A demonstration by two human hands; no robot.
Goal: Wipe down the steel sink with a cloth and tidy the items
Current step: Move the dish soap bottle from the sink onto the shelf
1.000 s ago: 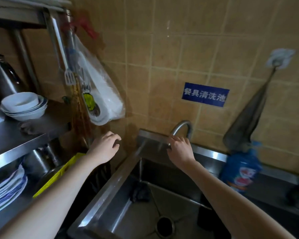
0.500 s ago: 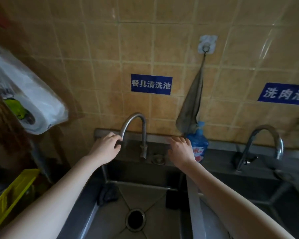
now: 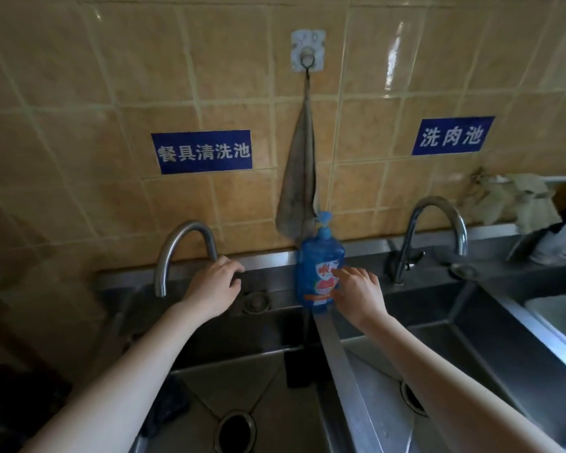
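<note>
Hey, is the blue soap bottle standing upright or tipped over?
Upright: the blue soap bottle stands on its base on the sink ledge, pump on top, the right hand touching its side.

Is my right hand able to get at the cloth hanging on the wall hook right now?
Probably yes. The right hand is at the blue soap bottle, and the cloth hangs just behind and above it. Only the bottle's pump stands in front of its lower edge.

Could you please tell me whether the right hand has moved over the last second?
Yes. Against the left faucet, the right hand has moved rightward: it was at that faucet, and now touches the blue soap bottle.
</note>
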